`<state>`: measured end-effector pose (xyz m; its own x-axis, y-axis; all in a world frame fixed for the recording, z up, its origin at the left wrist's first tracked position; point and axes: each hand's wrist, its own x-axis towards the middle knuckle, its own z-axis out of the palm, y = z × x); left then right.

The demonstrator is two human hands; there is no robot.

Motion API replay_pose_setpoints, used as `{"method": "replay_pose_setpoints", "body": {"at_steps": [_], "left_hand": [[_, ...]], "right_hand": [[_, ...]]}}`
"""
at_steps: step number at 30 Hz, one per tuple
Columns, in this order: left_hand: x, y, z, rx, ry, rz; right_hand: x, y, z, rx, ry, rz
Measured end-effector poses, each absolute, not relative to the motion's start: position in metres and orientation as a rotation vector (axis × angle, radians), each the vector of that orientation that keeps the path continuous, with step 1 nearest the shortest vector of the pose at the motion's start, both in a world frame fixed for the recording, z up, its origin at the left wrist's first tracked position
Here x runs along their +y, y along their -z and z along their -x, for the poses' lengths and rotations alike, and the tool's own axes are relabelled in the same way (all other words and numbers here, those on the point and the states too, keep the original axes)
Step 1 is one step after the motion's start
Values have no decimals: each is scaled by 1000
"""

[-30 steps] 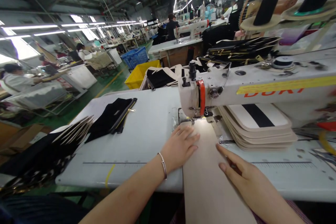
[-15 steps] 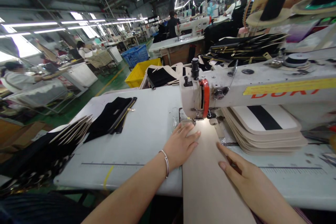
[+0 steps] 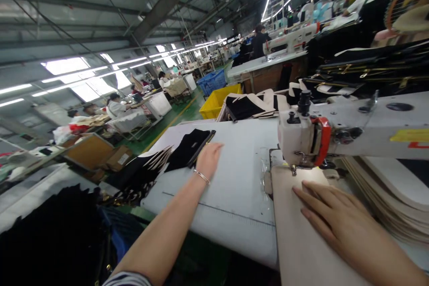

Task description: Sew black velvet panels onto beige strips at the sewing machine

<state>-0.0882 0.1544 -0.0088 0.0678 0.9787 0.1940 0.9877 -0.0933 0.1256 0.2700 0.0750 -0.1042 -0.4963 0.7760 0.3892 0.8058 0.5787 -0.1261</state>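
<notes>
My left hand (image 3: pixel 208 157), a bracelet at its wrist, reaches over the right edge of the black zippered fabric pieces (image 3: pixel 188 146) at the left of the white sewing table (image 3: pixel 239 161). Its fingers are smeared by motion, and whether they touch the fabric cannot be seen. My right hand (image 3: pixel 335 210) lies with fingers spread on a long beige panel (image 3: pixel 290 214). The panel's far end is at the needle area of the white sewing machine (image 3: pixel 298 136), which has a red guard.
Beige panels (image 3: pixel 385 192) are stacked right of the needle, partly under the machine arm. Beyond the table stand a yellow crate (image 3: pixel 217 103) and a blue basket (image 3: pixel 212 81). Dark fabric (image 3: pixel 50 237) is heaped at the lower left. Other people work farther back.
My left hand has left the beige panel and moved left to the black pieces. My right hand has moved forward and now lies flatter on the panel. The view has turned left.
</notes>
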Motion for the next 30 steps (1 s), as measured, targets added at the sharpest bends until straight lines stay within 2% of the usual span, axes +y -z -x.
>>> {"method": "replay_pose_setpoints", "body": {"at_steps": [5,13,19,26,28,30], "left_hand": [[168,5,185,-2413,115,1875],[188,29,191,-2505,-21,1792],[193,20,182,-2509,141,1765],[180,-65,226,-2484,551,1722],[173,-68,232,-2524,590,1720],[166,-52,229,-2557,571,1710]], "right_hand": [[78,121,-275,-2428,114,1270],[79,118,-274,-2411,74,1268],[79,117,-275,-2437,107,1297],[81,121,-277,-2431,126,1257],[82,125,-277,-2416,137,1234],[82,127,-276,-2406,138,1234]]}}
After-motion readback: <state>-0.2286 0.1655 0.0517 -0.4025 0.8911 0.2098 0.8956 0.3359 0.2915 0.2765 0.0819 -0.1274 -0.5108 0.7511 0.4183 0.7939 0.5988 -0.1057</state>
